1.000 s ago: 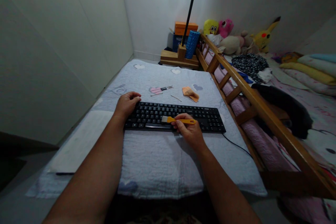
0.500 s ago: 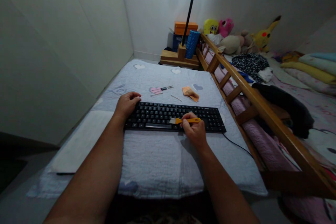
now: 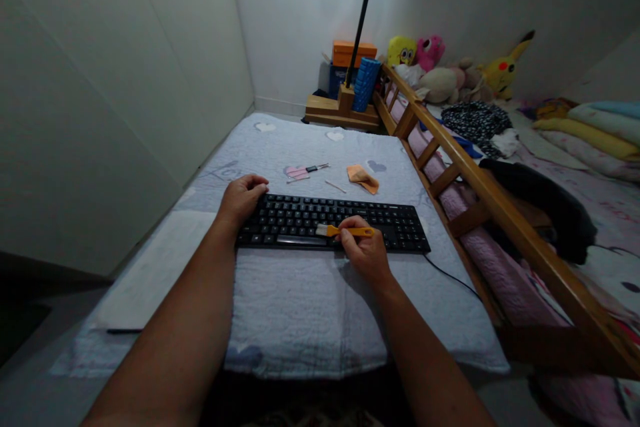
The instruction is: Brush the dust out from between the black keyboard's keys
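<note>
And nothing reads clearly here: the markings on the black plastic keyboard (image 3: pixel 295 221) are too small, the dark cursive lettering on the pale blue quilted cloth (image 3: pixel 290 293) is blurred, and the print on the dark blue box (image 3: pixel 337 81) is illegible.

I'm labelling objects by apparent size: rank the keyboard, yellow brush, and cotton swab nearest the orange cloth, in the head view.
Largest to smallest:
1. Keyboard
2. Yellow brush
3. Cotton swab
</note>
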Demonstrator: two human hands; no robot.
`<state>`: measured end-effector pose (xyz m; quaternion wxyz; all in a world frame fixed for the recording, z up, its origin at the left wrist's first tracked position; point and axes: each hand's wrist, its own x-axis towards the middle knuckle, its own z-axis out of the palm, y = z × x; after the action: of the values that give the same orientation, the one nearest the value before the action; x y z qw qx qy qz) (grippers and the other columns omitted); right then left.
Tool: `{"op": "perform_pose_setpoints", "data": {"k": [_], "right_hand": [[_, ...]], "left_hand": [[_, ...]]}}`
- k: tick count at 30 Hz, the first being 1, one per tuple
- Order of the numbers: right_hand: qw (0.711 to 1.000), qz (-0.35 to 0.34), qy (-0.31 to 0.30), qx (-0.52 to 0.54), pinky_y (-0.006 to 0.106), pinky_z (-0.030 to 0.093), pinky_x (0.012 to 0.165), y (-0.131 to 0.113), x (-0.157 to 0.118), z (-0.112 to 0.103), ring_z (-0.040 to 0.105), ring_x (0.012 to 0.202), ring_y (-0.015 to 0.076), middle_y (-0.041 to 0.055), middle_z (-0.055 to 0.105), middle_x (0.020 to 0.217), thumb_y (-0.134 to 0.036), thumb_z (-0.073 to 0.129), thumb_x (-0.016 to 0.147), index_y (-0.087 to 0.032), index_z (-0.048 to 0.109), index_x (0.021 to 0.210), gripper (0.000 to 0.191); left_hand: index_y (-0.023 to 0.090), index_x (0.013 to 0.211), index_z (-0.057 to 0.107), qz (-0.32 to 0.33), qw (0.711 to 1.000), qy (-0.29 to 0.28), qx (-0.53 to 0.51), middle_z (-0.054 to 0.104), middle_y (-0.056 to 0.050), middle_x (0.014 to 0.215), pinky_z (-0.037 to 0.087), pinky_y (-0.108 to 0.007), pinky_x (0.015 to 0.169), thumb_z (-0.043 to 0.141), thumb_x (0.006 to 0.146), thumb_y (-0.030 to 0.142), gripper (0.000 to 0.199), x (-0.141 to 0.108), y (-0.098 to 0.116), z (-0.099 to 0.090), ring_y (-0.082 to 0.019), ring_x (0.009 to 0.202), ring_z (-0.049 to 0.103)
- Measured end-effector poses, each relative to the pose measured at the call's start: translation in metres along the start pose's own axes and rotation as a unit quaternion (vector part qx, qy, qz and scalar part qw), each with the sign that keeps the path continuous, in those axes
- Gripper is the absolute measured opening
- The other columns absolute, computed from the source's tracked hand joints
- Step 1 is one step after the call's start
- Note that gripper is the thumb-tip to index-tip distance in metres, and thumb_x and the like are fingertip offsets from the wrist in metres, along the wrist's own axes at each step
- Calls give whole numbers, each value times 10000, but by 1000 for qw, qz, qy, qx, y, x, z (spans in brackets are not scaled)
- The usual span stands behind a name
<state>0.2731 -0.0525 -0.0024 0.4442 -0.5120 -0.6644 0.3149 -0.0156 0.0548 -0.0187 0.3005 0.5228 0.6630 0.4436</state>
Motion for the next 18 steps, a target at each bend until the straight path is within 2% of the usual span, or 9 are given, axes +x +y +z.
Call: {"op": "perform_pose_setpoints", "data": {"k": [7,11,14,18], "right_hand": [[995,7,89,-44,264,392,540,-6,3,-12,537,518,144,-32,565,563,-270,518,812,-225,589,719,126],[991,-2,128,-43,263,387,537,-6,3,-16,511,502,136,-37,553,551,-246,514,780,-225,574,686,114],[994,-1,111,-4,265,422,567,-4,1,-15,573,545,148,-25,610,602,-272,529,811,-213,623,762,121],[998,4,36,59,270,466,613,-5,0,-11,656,646,175,3,679,696,-328,545,859,-200,671,871,180]], "left_hand": [[192,861,724,6,1000,-3,-1,697,-35,806,465,-347,802,663,642,403,309,1,-2,0,-229,806,625],[191,864,720,4,1000,-3,-5,691,-29,803,462,-343,801,658,644,398,308,1,-3,0,-224,805,621],[189,866,720,4,1000,-4,-9,690,-29,802,461,-340,790,652,642,398,314,1,-2,1,-224,806,621],[187,861,725,0,1000,-1,-5,690,-29,796,464,-341,787,657,638,396,313,0,-1,0,-221,792,617]]}}
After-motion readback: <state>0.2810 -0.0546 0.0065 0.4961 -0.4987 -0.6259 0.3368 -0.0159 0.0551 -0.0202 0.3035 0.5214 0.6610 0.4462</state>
